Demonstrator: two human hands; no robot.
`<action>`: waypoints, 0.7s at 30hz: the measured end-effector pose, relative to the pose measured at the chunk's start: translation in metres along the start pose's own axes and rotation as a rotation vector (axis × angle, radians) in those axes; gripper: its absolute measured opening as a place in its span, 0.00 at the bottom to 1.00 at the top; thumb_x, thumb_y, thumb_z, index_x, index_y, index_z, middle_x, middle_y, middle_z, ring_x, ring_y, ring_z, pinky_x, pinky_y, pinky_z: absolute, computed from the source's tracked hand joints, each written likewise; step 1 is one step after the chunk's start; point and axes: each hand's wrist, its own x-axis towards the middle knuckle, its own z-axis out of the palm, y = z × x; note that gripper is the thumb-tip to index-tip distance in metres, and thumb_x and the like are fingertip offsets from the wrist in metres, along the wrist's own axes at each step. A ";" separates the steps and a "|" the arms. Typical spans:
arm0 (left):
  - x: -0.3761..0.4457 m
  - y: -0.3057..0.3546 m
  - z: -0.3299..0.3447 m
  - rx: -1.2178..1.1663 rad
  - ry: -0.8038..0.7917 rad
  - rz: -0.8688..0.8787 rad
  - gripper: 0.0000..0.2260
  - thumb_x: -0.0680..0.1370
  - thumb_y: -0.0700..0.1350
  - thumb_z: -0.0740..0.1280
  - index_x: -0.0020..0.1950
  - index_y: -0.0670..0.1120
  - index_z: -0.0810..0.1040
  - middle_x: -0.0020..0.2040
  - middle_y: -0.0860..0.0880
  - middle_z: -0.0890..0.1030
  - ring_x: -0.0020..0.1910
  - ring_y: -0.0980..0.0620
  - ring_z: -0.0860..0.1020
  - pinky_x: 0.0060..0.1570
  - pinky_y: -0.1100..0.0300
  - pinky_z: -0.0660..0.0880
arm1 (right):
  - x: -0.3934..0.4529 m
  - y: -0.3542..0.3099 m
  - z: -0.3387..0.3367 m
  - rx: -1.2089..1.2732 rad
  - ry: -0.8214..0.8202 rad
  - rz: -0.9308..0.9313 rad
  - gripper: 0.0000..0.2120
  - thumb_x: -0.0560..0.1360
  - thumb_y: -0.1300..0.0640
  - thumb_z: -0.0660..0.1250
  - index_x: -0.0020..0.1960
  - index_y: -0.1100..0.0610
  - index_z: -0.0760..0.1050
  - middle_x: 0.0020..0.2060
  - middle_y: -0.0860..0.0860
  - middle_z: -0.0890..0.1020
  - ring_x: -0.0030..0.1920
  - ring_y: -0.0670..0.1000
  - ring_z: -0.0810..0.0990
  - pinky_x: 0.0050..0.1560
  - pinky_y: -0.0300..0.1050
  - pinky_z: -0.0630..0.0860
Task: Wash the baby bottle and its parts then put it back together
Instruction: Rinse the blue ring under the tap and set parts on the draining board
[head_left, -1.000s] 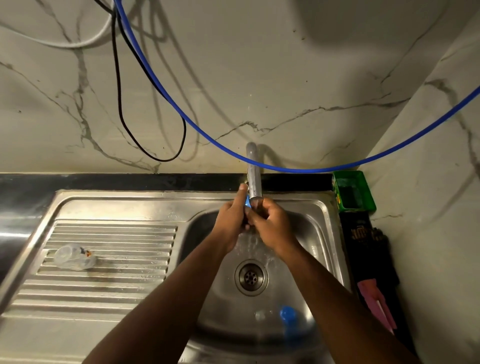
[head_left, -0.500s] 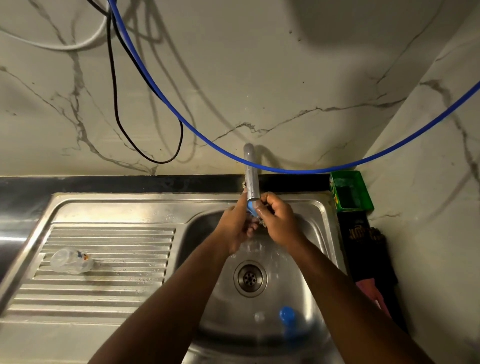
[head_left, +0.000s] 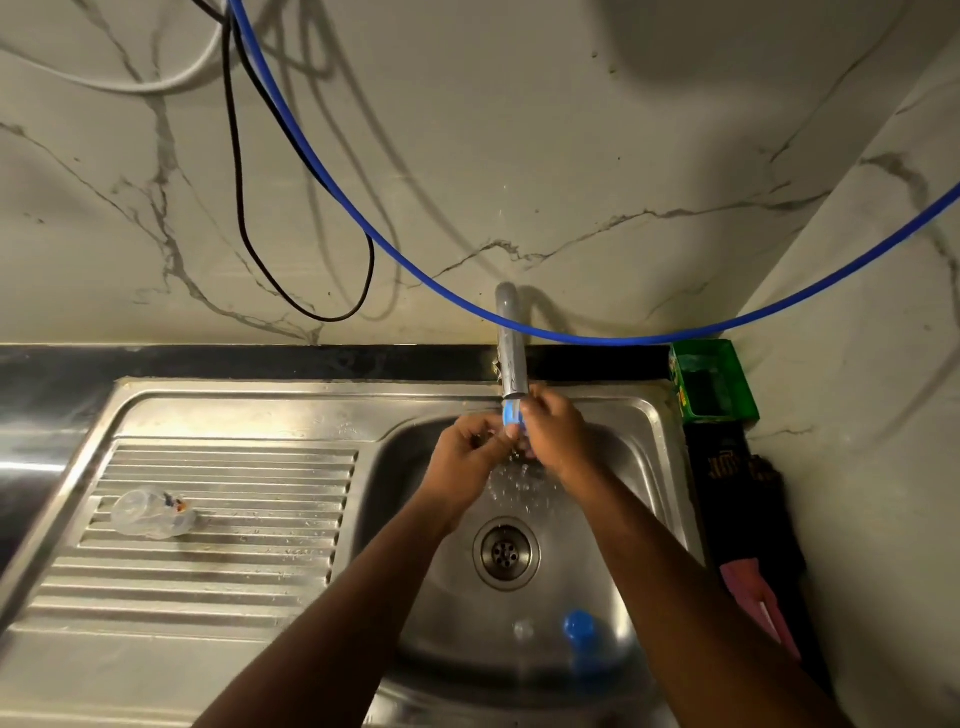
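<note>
Clear bottle (head_left: 153, 513) sideways on drainboard (head_left: 234, 582)

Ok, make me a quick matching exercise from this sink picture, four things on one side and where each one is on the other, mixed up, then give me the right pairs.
Things:
1. clear bottle
2. blue cap
3. green box
4. small blue part

Places:
A. in the back right corner by the wall
B. lying on the ribbed drainboard
C. between the two hands under the tap
D. on the near side of the basin floor

Pairs: 1-B, 2-D, 3-A, 4-C
</note>
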 end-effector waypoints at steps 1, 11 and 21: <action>0.001 -0.003 -0.001 0.052 0.048 0.057 0.04 0.83 0.42 0.70 0.52 0.45 0.85 0.47 0.51 0.85 0.44 0.59 0.82 0.45 0.66 0.76 | -0.005 0.003 0.004 -0.051 -0.040 -0.011 0.16 0.85 0.45 0.59 0.66 0.53 0.76 0.49 0.52 0.82 0.45 0.47 0.81 0.42 0.40 0.76; -0.004 -0.022 0.003 0.074 0.073 0.127 0.09 0.78 0.30 0.70 0.53 0.41 0.85 0.44 0.43 0.86 0.41 0.48 0.84 0.42 0.56 0.82 | -0.027 0.007 0.017 -0.336 0.068 -0.244 0.17 0.87 0.46 0.53 0.67 0.54 0.74 0.53 0.51 0.81 0.54 0.50 0.82 0.49 0.45 0.79; -0.005 -0.014 -0.005 0.022 0.013 0.113 0.07 0.82 0.37 0.69 0.56 0.44 0.86 0.46 0.45 0.86 0.41 0.51 0.81 0.44 0.56 0.79 | -0.023 0.005 0.010 -0.204 -0.042 -0.151 0.15 0.87 0.44 0.51 0.67 0.51 0.67 0.52 0.50 0.79 0.47 0.47 0.81 0.42 0.43 0.78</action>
